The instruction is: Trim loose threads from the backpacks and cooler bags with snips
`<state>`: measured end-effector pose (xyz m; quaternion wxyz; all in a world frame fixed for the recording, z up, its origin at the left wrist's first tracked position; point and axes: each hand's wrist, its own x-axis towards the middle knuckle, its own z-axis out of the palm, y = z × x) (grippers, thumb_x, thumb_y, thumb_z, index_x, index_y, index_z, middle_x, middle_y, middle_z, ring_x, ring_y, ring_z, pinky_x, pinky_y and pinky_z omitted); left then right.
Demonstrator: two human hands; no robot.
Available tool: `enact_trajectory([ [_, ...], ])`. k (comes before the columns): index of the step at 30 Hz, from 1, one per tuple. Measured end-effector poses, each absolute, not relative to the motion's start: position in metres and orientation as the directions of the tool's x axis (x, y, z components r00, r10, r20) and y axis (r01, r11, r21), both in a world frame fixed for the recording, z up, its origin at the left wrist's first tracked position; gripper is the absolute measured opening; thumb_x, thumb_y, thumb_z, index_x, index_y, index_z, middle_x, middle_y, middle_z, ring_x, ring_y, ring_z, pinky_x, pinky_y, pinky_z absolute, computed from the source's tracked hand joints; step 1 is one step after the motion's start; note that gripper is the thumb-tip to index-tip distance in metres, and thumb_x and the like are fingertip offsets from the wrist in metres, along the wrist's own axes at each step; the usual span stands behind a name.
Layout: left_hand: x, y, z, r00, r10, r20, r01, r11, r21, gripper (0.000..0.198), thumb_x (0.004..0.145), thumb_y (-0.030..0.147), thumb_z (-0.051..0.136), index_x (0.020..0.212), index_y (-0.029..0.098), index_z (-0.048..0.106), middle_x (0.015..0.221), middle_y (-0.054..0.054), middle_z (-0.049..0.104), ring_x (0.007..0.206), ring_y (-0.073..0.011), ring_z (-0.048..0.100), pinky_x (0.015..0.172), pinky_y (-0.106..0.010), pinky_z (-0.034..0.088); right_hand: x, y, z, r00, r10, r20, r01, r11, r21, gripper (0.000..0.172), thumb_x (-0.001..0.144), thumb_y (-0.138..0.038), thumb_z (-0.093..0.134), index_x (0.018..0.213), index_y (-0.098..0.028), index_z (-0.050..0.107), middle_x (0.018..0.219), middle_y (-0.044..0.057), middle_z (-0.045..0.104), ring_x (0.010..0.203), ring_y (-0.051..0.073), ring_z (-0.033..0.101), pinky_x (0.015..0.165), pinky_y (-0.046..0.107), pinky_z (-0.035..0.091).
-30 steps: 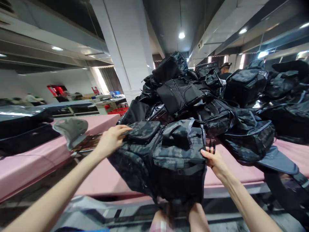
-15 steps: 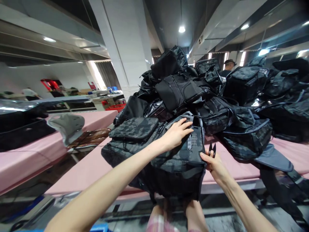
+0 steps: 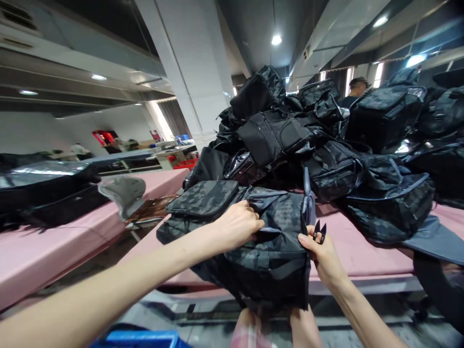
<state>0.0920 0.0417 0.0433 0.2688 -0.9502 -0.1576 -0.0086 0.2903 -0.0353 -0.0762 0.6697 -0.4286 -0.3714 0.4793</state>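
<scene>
A dark camouflage backpack (image 3: 268, 258) lies in front of me at the pink table's edge, partly overhanging it. My left hand (image 3: 241, 223) is closed on the fabric at an opening in its top side; the fingertips are partly hidden there. At the bag's right edge, my right hand (image 3: 322, 251) pinches the seam between thumb and finger. That same hand also holds small black thread snips (image 3: 319, 233), blades pointing up and slightly apart. A flat camouflage panel (image 3: 203, 199) of the bag faces up on the left.
A large heap of similar black backpacks (image 3: 275, 135) rises behind on the pink table (image 3: 362, 256). A grey chair (image 3: 123, 195) stands left, between the tables. A blue bin (image 3: 141, 338) sits low in front. Another person (image 3: 357, 89) is beyond the heap, near a white pillar (image 3: 188, 63).
My left hand has gone from fingers spread on the bag to curled in its fabric, slightly lower and left. A grey-edged flap now stands up at the bag's right side. The view has shifted left.
</scene>
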Motion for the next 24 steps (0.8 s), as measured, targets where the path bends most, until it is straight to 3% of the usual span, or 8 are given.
enact_trajectory([
  [3,0.080,0.033,0.016,0.921,0.272,0.279,0.375,-0.811,-0.449,0.010,0.080,0.022,0.054,0.071,0.017,0.055,0.072,-0.001,0.062,0.068,-0.0141,0.056,0.071,-0.030,0.038,0.288,-0.036,-0.077,0.278,0.958,0.067,-0.295,0.152,-0.943,0.036,0.059,-0.042,0.073,0.072,-0.017,0.051,0.053,-0.008,0.035,0.047,0.005,0.029,0.043,0.019,0.020],
  [6,0.083,0.023,-0.005,0.867,0.160,0.472,0.398,-0.793,-0.461,0.023,0.087,0.012,0.037,0.070,0.015,0.052,0.064,-0.001,0.056,0.061,-0.0125,0.049,0.068,-0.029,0.038,0.292,-0.036,-0.080,0.317,0.943,0.103,-0.189,0.169,-0.967,0.037,0.058,-0.045,0.072,0.069,-0.016,0.051,0.054,-0.006,0.039,0.047,0.006,0.033,0.045,0.021,0.027],
  [9,0.088,0.015,-0.015,0.794,0.098,0.600,0.432,-0.785,-0.444,0.029,0.089,0.010,0.030,0.074,0.014,0.054,0.063,-0.001,0.054,0.060,-0.0126,0.046,0.066,-0.028,0.038,0.304,-0.040,-0.081,0.396,0.894,0.210,0.045,0.210,-0.977,0.039,0.059,-0.049,0.069,0.073,-0.016,0.055,0.061,-0.002,0.051,0.056,0.011,0.047,0.053,0.024,0.038],
  [11,0.089,0.012,-0.017,0.778,0.079,0.624,0.427,-0.795,-0.431,0.027,0.089,0.010,0.030,0.080,0.014,0.056,0.067,-0.002,0.056,0.062,-0.0126,0.047,0.067,-0.028,0.038,0.312,-0.048,-0.077,0.411,0.850,0.329,0.294,0.218,-0.930,0.044,0.061,-0.049,0.068,0.090,-0.018,0.058,0.077,0.003,0.060,0.070,0.017,0.056,0.062,0.027,0.042],
  [13,0.090,0.010,-0.016,0.781,0.063,0.621,0.407,-0.806,-0.430,0.027,0.090,0.012,0.032,0.081,0.014,0.057,0.068,-0.002,0.057,0.064,-0.0126,0.047,0.069,-0.028,0.039,0.316,-0.059,-0.067,0.384,0.792,0.476,0.562,0.208,-0.800,0.050,0.066,-0.048,0.066,0.107,-0.021,0.054,0.093,0.005,0.063,0.082,0.019,0.059,0.066,0.027,0.043],
  [16,0.090,0.009,-0.015,0.782,0.048,0.621,0.398,-0.806,-0.438,0.027,0.089,0.012,0.033,0.078,0.015,0.057,0.064,-0.001,0.055,0.062,-0.0126,0.047,0.071,-0.029,0.039,0.308,-0.076,-0.050,0.233,0.689,0.686,0.834,0.222,-0.506,0.032,0.081,-0.042,0.054,0.105,-0.021,0.054,0.095,0.006,0.064,0.080,0.018,0.061,0.064,0.026,0.042],
  [20,0.091,0.007,-0.016,0.785,0.023,0.619,0.389,-0.796,-0.464,0.026,0.088,0.012,0.035,0.074,0.014,0.057,0.061,-0.001,0.052,0.060,-0.0122,0.046,0.069,-0.029,0.039,0.285,-0.081,-0.037,-0.007,0.584,0.812,0.951,0.255,-0.175,0.019,0.088,-0.030,0.046,0.090,-0.017,0.060,0.081,0.006,0.065,0.069,0.014,0.060,0.063,0.024,0.039],
  [24,0.091,0.006,-0.019,0.789,0.012,0.614,0.388,-0.785,-0.483,0.025,0.088,0.012,0.038,0.073,0.015,0.058,0.060,0.000,0.050,0.058,-0.0115,0.045,0.066,-0.028,0.039,0.271,-0.074,-0.036,-0.080,0.560,0.825,0.985,0.173,-0.022,0.020,0.088,-0.028,0.047,0.086,-0.015,0.062,0.074,0.006,0.064,0.067,0.014,0.059,0.062,0.025,0.036],
])
